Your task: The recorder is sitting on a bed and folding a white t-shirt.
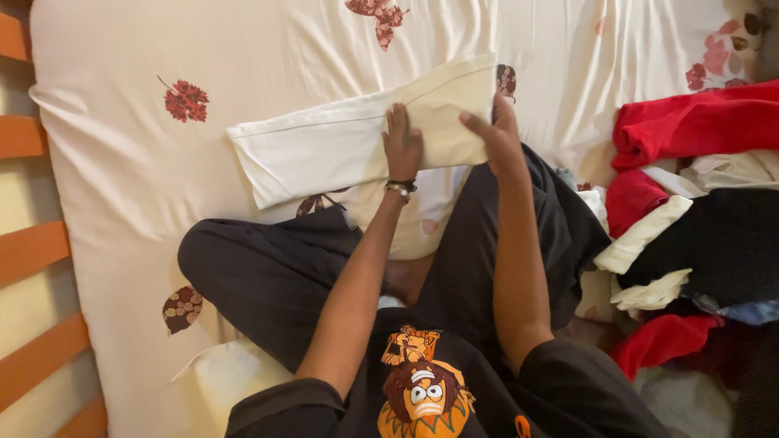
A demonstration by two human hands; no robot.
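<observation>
On bedsheet (122, 178), cream cloth (324, 146), fingers (479, 126) partly tucked under

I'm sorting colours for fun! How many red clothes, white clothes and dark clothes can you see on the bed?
Red clothes: 3 (big top one, middle one, bottom one)
White or cream clothes: 4 (folded cloth under both hands, strip, small piece, top piece)
Dark clothes in the pile: 1
Total: 8

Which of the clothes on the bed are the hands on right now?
The cream folded garment in front of the knees; the left hand presses flat on it while the right hand grips its edge. The red and dark clothes lie untouched.
</observation>
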